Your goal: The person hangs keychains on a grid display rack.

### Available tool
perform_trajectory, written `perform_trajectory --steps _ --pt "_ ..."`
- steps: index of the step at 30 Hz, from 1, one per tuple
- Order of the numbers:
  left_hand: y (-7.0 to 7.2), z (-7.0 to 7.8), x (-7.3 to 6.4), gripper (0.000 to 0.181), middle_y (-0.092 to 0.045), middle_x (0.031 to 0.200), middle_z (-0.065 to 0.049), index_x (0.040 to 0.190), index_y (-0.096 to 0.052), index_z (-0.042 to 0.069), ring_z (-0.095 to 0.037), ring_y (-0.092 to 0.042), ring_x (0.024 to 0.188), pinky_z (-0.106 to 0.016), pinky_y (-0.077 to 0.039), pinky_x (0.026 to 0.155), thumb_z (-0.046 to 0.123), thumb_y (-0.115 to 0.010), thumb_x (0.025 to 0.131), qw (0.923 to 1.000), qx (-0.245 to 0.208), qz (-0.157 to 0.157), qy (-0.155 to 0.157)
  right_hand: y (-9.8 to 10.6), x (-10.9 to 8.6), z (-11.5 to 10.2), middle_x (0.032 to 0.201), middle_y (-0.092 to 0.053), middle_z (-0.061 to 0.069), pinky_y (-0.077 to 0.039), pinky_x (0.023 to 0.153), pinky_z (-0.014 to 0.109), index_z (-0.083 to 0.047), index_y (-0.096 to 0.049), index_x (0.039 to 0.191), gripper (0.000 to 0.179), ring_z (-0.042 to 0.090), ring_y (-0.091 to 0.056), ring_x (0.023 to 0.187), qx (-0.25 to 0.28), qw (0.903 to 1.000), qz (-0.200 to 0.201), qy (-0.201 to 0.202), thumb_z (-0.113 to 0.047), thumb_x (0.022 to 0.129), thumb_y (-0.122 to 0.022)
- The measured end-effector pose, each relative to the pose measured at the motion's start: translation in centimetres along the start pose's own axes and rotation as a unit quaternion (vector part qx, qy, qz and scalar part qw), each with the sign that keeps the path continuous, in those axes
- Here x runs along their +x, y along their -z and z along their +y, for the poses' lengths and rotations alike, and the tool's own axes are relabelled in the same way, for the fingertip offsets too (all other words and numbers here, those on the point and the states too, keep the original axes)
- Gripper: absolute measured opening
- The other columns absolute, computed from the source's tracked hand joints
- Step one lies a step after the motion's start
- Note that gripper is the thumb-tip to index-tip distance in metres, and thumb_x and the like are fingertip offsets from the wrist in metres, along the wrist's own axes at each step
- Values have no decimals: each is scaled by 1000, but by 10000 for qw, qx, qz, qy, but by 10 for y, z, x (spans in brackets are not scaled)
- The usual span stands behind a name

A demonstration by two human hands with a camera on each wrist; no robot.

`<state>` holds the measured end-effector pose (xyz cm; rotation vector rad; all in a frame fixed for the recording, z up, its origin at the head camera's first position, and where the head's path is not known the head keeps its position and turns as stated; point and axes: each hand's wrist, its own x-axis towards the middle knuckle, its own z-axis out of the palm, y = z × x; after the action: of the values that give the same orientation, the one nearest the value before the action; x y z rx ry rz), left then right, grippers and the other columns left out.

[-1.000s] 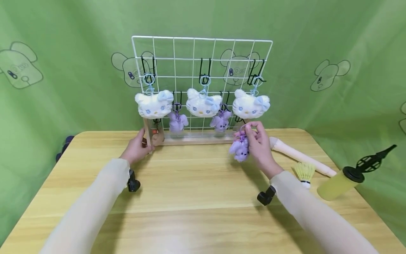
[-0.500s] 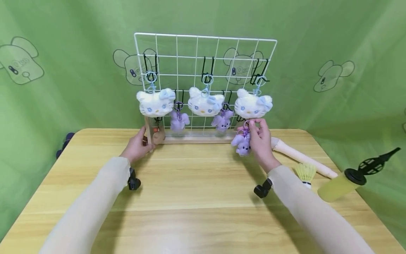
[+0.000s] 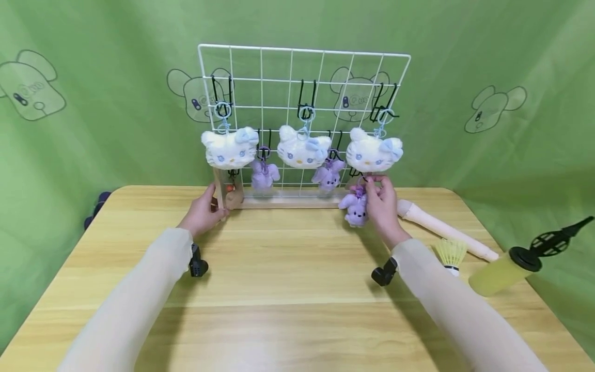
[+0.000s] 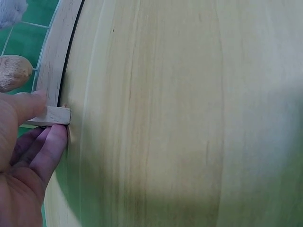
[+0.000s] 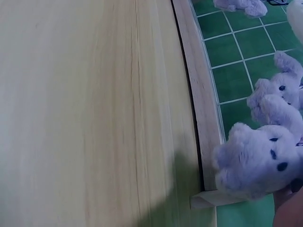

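In the head view my right hand (image 3: 383, 211) pinches the ring of a purple bunny plush keychain (image 3: 357, 209), held just below a low black hook (image 3: 357, 172) at the right of a white wire grid rack. Whether the ring touches that hook I cannot tell. The same plush (image 5: 258, 161) fills the corner of the right wrist view. My left hand (image 3: 202, 213) holds the left end of the rack's wooden base (image 3: 293, 202), thumb above and fingers below the wooden foot (image 4: 57, 115). Two more purple plush keychains (image 3: 328, 175) hang on middle hooks.
White cat plush keychains (image 3: 304, 149) hang along the upper row. A brown plush (image 3: 234, 198) hangs low at the left. On the table's right side lie a pale pink tube (image 3: 446, 230), a yellow shuttlecock (image 3: 451, 254) and a yellow cylinder (image 3: 497, 275) with a black top.
My right hand has brought the purple bunny's ring closer to the low right hook. The left hand keeps its hold on the base. The whole head view has shifted slightly.
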<state>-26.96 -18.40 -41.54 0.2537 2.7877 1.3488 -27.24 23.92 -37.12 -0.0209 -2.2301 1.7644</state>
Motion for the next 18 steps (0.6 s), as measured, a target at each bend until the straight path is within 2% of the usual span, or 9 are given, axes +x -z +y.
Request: perform_trajectory --steps 4,9,11,14,16,18 --pt "2 0 0 85 -67 120 -32 166 -16 3 -42 -69 109 -39 -66 83 5 -68 98 10000 7 -19 16 2 0 0 77 -64 -18 -44 48 16 3 -51 129 30 0 -54 60 -298 9995 87 -58 -22 111 -47" --pt "2 2 0 86 -67 121 -31 166 -17 3 -41 -68 110 -41 -65 88 6 -69 97 10000 45 25 38 10 0 1 75 -56 -12 -43 48 17 5 -50 131 37 1 -47 59 -524 9986 -10 7 -26 112 -48" --pt "2 4 1 86 -67 121 -31 166 -18 3 -41 -68 110 -41 -65 87 6 -69 97 10000 12 9 39 13 0 2 79 -58 -12 -51 56 13 6 -49 131 37 -1 -53 66 -505 9987 -59 35 -26 112 -47" --pt "2 5 1 84 -66 123 -33 165 -19 3 -43 -67 111 -42 -66 87 5 -68 97 10000 6 -56 49 18 0 4 90 -64 -9 -60 76 12 8 -49 132 36 -3 -62 81 -397 9991 -133 30 -22 112 -45" --pt "4 6 1 83 -65 125 -34 165 -19 2 -45 -67 115 -46 -65 91 5 -68 97 9999 31 -148 48 20 -1 6 101 -69 -2 -61 88 14 9 -48 132 36 -3 -66 90 -309 9994 -165 7 -20 112 -45" --pt "6 6 0 84 -65 127 -34 165 -19 2 -46 -66 118 -50 -63 97 6 -68 97 9997 92 -242 39 23 -2 6 110 -70 6 -61 90 14 9 -48 132 36 -3 -66 93 -385 9991 -185 -19 -21 112 -44"
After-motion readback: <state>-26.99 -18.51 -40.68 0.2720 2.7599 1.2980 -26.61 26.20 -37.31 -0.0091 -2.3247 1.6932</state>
